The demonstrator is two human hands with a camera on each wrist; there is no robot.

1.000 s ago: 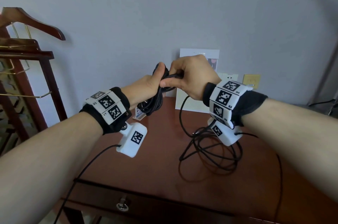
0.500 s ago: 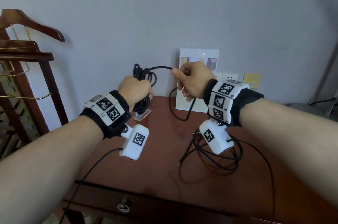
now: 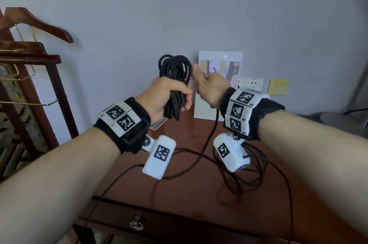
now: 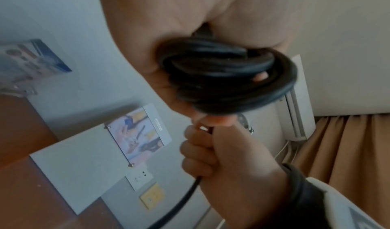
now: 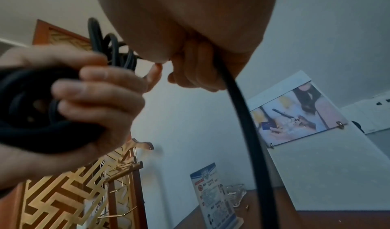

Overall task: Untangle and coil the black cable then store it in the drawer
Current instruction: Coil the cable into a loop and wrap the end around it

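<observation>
While most of the black cable (image 3: 175,76) is gathered into a bundle of upright loops held above the far side of the wooden table (image 3: 189,190), the rest runs down from the hands and lies in loose, overlapping rings on the tabletop near the right forearm. The left hand (image 3: 165,96) grips the bundle around its lower half, fingers and thumb wrapped fully round the strands, so the loops stick up above the fist and a short bunch hangs below it. The right hand (image 3: 211,88) sits just beside the bundle on its right, thumb raised against the outer loop; in the wrist views its fingers are curled round a single strand of the cable, which leaves the bottom of the fist and drops towards the table. Both wrists carry black bands with white marker blocks and a white camera unit each. At the near edge of the table the drawer (image 3: 137,221) is closed, its small metal ring pull showing. Against the wall behind the hands stands a framed picture (image 3: 219,88), with wall sockets (image 3: 251,84) to its right. A wooden valet stand (image 3: 33,60) with a hanger top is at the left.
</observation>
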